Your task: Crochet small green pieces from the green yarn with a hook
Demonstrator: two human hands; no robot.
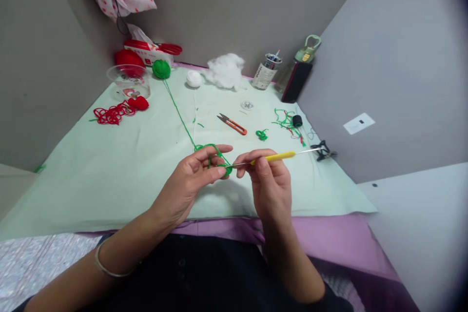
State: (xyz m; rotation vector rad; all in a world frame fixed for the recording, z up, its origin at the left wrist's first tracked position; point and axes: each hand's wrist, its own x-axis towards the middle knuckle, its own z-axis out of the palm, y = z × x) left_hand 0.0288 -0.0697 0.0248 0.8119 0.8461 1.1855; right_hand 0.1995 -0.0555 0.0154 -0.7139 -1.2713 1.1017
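Observation:
My left hand [197, 170] pinches a small piece of green crochet [227, 170] between thumb and fingers. Green yarn [183, 124] loops round its fingers and runs back to a green yarn ball [161, 69]. In my right hand [268, 175] is a crochet hook [278, 156] with a yellow grip, held like a pencil. The hook's metal tip meets the green piece at my left fingertips; whether it is inside a stitch is too small to tell. Beyond my hands lie orange thread snips [232, 124] and a small green crocheted piece [262, 134].
Red yarn [109, 114] and a clear plastic tub [129, 85] are at the left. Along the back stand a white yarn ball [193, 78], white stuffing [225, 70], a labelled jar [265, 74] and a phone [298, 82] against a bottle [309, 48]. Thread scraps [287, 121] lie right.

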